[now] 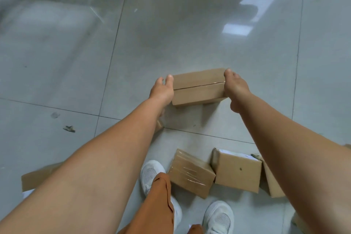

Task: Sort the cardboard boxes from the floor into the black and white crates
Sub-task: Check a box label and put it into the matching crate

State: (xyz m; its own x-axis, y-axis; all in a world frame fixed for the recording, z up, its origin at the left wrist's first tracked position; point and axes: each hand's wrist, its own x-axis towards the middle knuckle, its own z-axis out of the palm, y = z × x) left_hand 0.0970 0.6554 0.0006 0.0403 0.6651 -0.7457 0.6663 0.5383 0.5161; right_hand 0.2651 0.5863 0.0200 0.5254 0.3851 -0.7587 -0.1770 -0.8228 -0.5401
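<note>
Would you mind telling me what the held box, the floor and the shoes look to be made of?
Held box: matte brown cardboard, with a flap seam across the top. Floor: glossy grey tiles, probably ceramic or polished stone, given the grout lines and the light reflections. Shoes: white, with what looks like a woven mesh upper; the weave is faintly visible.

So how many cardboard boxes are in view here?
6 at least: held box between left hand and right hand; taped box, labelled box by the shoes; others partly behind the arms at. More may be hidden.
</note>
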